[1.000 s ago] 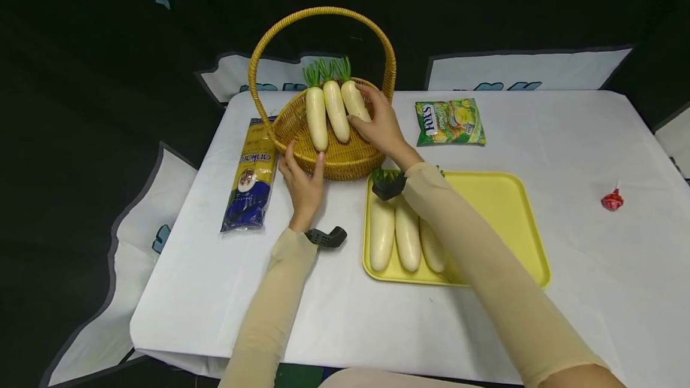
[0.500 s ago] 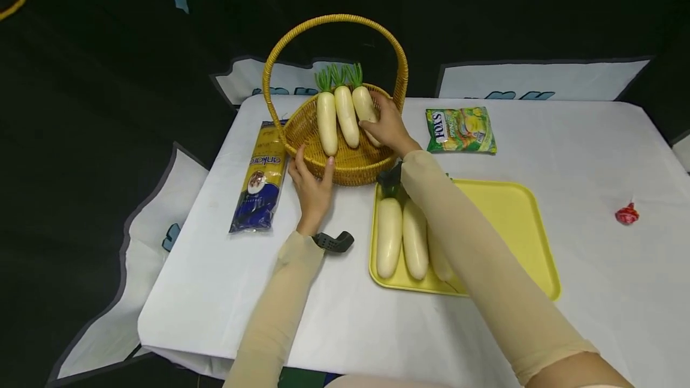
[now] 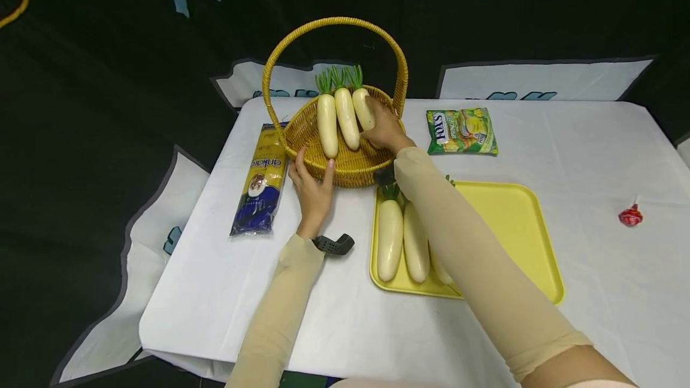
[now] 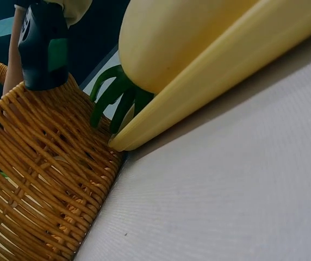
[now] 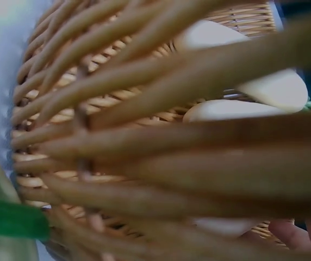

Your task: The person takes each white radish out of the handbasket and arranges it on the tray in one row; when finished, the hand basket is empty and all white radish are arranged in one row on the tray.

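Note:
In the head view a wicker basket [image 3: 353, 177] with a tall handle stands at the back of the table. Three white radishes with green tops lean side by side in it: a left radish [image 3: 327, 127], a middle radish [image 3: 347, 118] and a right radish [image 3: 362, 106]. My right hand [image 3: 384, 127] reaches inside the rim and holds the right radish, its fingers on the far side and thumb near the lower end. My left hand [image 3: 314, 193] rests against the basket's front left, index finger and thumb extended at the rim. The right wrist view looks through the basket's weave [image 5: 144, 174].
A yellow tray [image 3: 509, 226] with several more radishes [image 3: 390, 241] lies in front of the basket, partly under my right sleeve. A blue and gold packet [image 3: 260, 181] is left of the basket. A green candy bag [image 3: 462, 130] and a red wrapped candy [image 3: 631, 215] lie rightward.
The head view has shifted, so everything sits slightly more to the right and lower. My right hand has moved a little downward along the right radish; my left hand stays at the rim.

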